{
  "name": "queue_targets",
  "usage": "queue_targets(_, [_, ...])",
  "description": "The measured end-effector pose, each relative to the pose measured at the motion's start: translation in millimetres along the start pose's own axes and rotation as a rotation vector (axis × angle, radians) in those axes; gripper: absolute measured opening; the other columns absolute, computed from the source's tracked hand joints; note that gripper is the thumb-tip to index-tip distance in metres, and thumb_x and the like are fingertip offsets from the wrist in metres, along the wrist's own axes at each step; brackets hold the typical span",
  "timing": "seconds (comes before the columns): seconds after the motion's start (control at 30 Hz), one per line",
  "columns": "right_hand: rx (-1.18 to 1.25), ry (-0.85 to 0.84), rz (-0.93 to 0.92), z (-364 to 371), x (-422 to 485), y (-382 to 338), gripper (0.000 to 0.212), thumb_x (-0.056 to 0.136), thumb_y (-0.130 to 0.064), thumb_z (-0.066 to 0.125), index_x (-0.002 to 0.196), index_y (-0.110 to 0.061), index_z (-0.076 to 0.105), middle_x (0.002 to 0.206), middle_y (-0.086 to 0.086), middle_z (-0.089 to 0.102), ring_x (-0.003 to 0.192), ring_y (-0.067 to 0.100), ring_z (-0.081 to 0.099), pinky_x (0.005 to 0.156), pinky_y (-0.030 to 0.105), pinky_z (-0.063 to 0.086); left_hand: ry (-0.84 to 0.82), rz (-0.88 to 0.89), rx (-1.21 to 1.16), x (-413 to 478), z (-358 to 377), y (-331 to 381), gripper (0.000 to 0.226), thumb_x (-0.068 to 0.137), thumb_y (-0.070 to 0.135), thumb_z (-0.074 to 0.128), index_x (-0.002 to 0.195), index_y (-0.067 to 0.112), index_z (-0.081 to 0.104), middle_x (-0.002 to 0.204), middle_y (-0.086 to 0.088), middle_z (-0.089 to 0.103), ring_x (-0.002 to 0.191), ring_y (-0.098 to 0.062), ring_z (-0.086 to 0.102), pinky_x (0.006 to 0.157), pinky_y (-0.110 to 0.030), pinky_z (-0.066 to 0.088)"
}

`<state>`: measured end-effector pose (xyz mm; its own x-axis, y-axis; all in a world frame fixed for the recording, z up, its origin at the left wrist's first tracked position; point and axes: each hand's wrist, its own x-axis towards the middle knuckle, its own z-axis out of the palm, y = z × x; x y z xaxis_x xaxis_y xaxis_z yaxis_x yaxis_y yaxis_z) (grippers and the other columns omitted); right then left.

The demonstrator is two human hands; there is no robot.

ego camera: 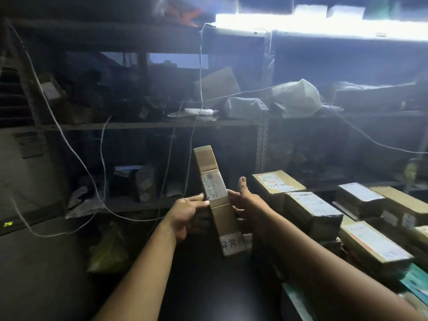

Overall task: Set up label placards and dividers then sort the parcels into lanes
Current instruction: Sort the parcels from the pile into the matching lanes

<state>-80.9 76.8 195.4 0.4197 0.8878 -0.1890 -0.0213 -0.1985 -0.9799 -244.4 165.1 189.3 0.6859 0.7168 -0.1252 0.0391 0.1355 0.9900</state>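
Standing on end with its top leaning to the left, a long, narrow cardboard parcel (214, 193) is held between both hands above the dark table (208, 288). A shipping label sits on its upper-middle face. The left grip (188, 213) pinches the parcel's left edge at mid-height, thumb on the front beside the label and fingers curled round the back. The right grip (243, 201) meets the opposite edge at about the same height: the palm presses against the side and the fingers curl behind, while the thumb sticks straight up, clear of the cardboard. The parcel therefore lies squeezed between the two grips, its top rising well above them and its bottom reaching below them.

At the parcel's lower end is a white placard (234, 243) with handwritten characters; whether it touches the parcel cannot be told.

To the right, labelled cardboard parcels (278, 184) lie packed close together on the table, some stacked. Behind stands a metal shelf rack (262, 135) holding a tilted box and pale plastic bags (296, 96), with thin cables (201, 72) hanging in front and a bright tube light (301, 23) along the top.
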Motion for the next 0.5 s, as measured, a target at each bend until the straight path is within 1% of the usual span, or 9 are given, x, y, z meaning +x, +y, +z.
queue_targets(0.07, [0.018, 0.032, -0.052, -11, -10, -11, 0.066, 0.097, -0.075, 0.028, 0.13, -0.033, 0.067, 0.131, -0.01, 0.065, 0.122, 0.017, 0.058, 0.09, 0.039, 0.049, 0.013, 0.054, -0.01, -8, 18, 15, 0.046, 0.098, 0.01, 0.06, 0.067, 0.038, 0.08, 0.098, -0.013, 0.065, 0.092, -0.035, 0.059, 0.078, -0.048, 0.053])
queue_targets(0.1, [0.026, 0.04, -0.079, -19, -16, -16, 0.059, 0.099, -0.071, 0.034, 0.124, -0.032, 0.07, 0.129, -0.011, 0.067, 0.121, 0.016, 0.06, 0.086, 0.037, 0.05, 0.03, 0.074, -0.015, -9, 27, 21, 0.041, 0.097, 0.009, 0.061, 0.069, 0.033, 0.08, 0.099, -0.011, 0.068, 0.092, -0.034, 0.064, 0.082, -0.053, 0.055])
queue_targets(0.17, [0.058, 0.059, -0.109, -32, -27, -23, 0.047, 0.1, -0.062, 0.047, 0.115, -0.027, 0.074, 0.122, -0.008, 0.073, 0.113, 0.015, 0.066, 0.084, 0.036, 0.053, 0.074, 0.112, -0.043, -10, 42, 32, 0.016, 0.092, 0.008, 0.068, 0.096, 0.021, 0.078, 0.109, -0.012, 0.074, 0.096, -0.034, 0.072, 0.086, -0.061, 0.056])
queue_targets(0.2, [0.079, 0.073, -0.125, -41, -37, -27, 0.044, 0.099, -0.058, 0.052, 0.115, -0.025, 0.075, 0.118, -0.008, 0.074, 0.107, 0.013, 0.069, 0.084, 0.035, 0.054, 0.093, 0.126, -0.042, -12, 52, 37, 0.025, 0.089, 0.009, 0.072, 0.113, 0.015, 0.073, 0.116, -0.015, 0.072, 0.1, -0.036, 0.072, 0.088, -0.063, 0.055])
queue_targets(0.23, [0.092, 0.087, -0.143, -48, -46, -30, 0.04, 0.099, -0.054, 0.056, 0.116, -0.022, 0.075, 0.114, -0.009, 0.075, 0.1, 0.011, 0.07, 0.08, 0.032, 0.055, 0.099, 0.13, -0.027, -14, 61, 41, 0.037, 0.086, 0.01, 0.075, 0.123, 0.012, 0.069, 0.121, -0.019, 0.07, 0.103, -0.039, 0.07, 0.09, -0.063, 0.054])
queue_targets(0.27, [0.093, 0.103, -0.172, -59, -57, -33, 0.035, 0.099, -0.048, 0.059, 0.116, -0.021, 0.075, 0.11, -0.009, 0.076, 0.093, 0.01, 0.071, 0.074, 0.029, 0.055, 0.088, 0.14, -0.018, -18, 76, 46, 0.039, 0.085, 0.01, 0.074, 0.123, 0.01, 0.069, 0.122, -0.022, 0.069, 0.106, -0.044, 0.068, 0.093, -0.066, 0.051])
queue_targets(0.33, [0.092, 0.142, -0.233, -79, -75, -38, 0.026, 0.099, -0.034, 0.063, 0.119, -0.02, 0.075, 0.107, -0.006, 0.077, 0.081, 0.01, 0.07, 0.062, 0.022, 0.055, 0.041, 0.157, -0.005, -27, 102, 54, 0.025, 0.09, 0.005, 0.067, 0.114, 0.007, 0.074, 0.112, -0.027, 0.071, 0.106, -0.051, 0.065, 0.093, -0.071, 0.047])
queue_targets(0.4, [0.122, 0.185, -0.271, -106, -96, -38, 0.021, 0.101, -0.022, 0.063, 0.118, -0.018, 0.074, 0.101, -0.002, 0.075, 0.075, 0.01, 0.067, 0.053, 0.016, 0.051, 0.022, 0.164, 0.002, -32, 133, 61, 0.023, 0.092, 0.001, 0.062, 0.111, 0.006, 0.075, 0.106, -0.027, 0.072, 0.097, -0.049, 0.068, 0.087, -0.067, 0.053])
queue_targets(0.5, [0.13, 0.231, -0.297, -153, -131, -35, 0.022, 0.102, -0.015, 0.061, 0.119, -0.018, 0.073, 0.099, 0.001, 0.073, 0.078, 0.01, 0.068, 0.048, 0.016, 0.049, -0.014, 0.179, -0.014, -37, 188, 68, 0.026, 0.093, -0.003, 0.06, 0.105, 0.012, 0.077, 0.105, -0.023, 0.074, 0.081, -0.034, 0.07, 0.065, -0.046, 0.06])
